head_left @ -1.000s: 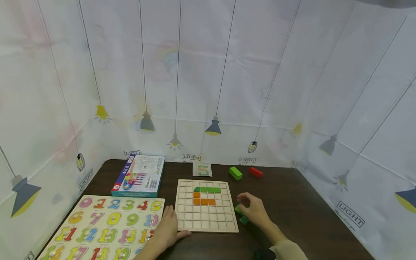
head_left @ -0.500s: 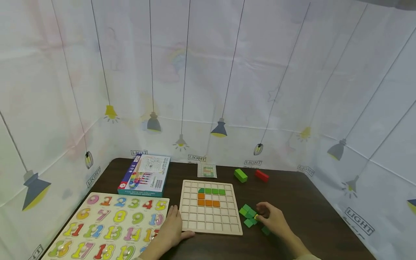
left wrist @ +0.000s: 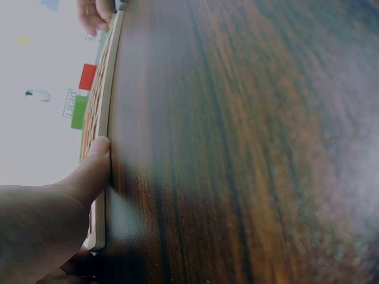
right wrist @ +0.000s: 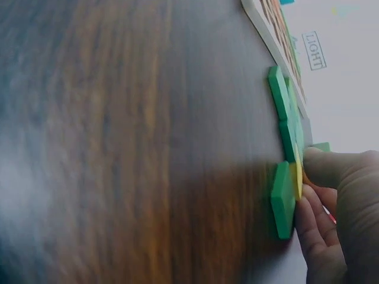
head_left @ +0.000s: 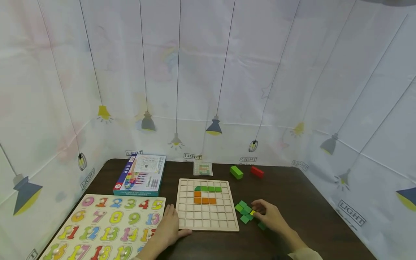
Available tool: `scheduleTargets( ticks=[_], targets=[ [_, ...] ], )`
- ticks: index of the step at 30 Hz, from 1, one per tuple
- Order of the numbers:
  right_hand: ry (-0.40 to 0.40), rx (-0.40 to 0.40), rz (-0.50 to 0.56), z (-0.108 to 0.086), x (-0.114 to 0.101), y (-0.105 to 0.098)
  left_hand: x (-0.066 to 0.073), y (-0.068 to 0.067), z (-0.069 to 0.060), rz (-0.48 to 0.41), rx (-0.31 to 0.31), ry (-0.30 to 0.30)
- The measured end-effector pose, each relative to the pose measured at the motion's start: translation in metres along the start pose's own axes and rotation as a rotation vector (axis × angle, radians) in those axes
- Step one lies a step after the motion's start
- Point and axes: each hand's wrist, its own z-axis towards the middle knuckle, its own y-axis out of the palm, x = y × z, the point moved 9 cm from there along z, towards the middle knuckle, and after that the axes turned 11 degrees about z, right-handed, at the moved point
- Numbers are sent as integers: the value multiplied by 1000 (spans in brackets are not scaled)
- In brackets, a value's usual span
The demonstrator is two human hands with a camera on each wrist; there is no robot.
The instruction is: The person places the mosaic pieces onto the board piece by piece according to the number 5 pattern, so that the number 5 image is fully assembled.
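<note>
My left hand (head_left: pixel 169 225) lies at the near left corner of the wooden grid board (head_left: pixel 206 217), its thumb (left wrist: pixel 95 165) against the front edge. Green tiles (head_left: pixel 211 189) form a row on the board, above orange tiles (head_left: pixel 205 200). Right of the board, my right hand (head_left: pixel 271 216) pinches a yellow tile (head_left: pixel 252 213) beside a cluster of green tiles (head_left: pixel 242 205). In the right wrist view the yellow tile (right wrist: pixel 298 180) shows between thumb and fingers, next to a separate green tile (right wrist: pixel 283 201).
A number puzzle board (head_left: pixel 107 220) lies at the left, with a boxed game (head_left: pixel 141 175) behind it. Behind the grid board is a small pattern card (head_left: pixel 203 169). A light green block (head_left: pixel 236 172) and a red block (head_left: pixel 257 172) sit at the back right.
My right hand has moved right, uncovering the green tile cluster, and has taken hold of the yellow tile. My left hand has stayed at the board.
</note>
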Motion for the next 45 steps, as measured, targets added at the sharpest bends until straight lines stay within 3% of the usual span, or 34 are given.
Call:
scheduleTargets(
  ticks=[6, 18, 26, 35, 45],
  targets=[
    [15, -65, -4, -1, -3, -1, 0, -3, 0, -11, 4, -9],
    [-17, 77, -57, -4, -4, -8, 2, -3, -1, -12, -19, -6],
    [-20, 57, -89, 1, -4, -3, 1, -1, 0, -14, -40, -10],
    [16, 50, -119, 2, -3, -3, 1, -3, -1, -34, -18, -5],
    [25, 116, -119, -4, -6, -9, 4, -6, -3, -47, -11, -3]
  ],
)
